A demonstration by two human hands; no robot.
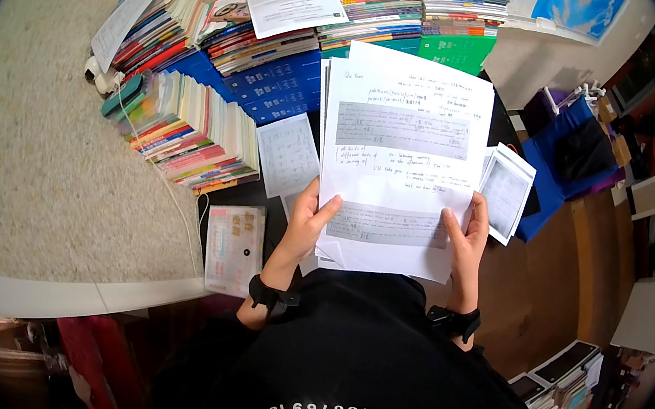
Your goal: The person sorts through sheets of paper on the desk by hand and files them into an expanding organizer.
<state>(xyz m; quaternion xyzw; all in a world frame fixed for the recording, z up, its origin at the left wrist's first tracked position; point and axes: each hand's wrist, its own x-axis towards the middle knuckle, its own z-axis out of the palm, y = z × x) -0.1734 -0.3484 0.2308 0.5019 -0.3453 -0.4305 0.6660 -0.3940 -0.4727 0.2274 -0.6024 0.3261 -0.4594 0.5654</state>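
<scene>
From my end of the feed, the paper stack [395, 184] is up in front of the dark-clothed torso [359, 347], and I take it as my landmark. Under and beside it shows a black desktop [505, 133]; to its left spreads a pale, speckled surface [48, 146] with a smooth white edge, and to its right lies a brown, wood-look floor [533, 291]. Farther right I see a blue fabric chair [534, 218] bearing a dark, soft-looking item [587, 153]. The sheets are white, thin and slightly fanned, with handwriting and two grey printed blocks, one low corner folded. The left hand [309, 219] is closed on their left edge and the right hand [466, 238] on the right edge, each thumb flat on the front, the other fingers mostly hidden behind. Black bands [273, 294] circle both wrists. Beyond the stack stand glossy blue file boxes [272, 87] and a green box [456, 53], packed with paper spines; left of it is a dense row of books [197, 131]. Nearer, on its lower left, rests a translucent plastic folder [233, 250] with a round black dot; loose sheets [507, 192] lie just right of the stack.
</scene>
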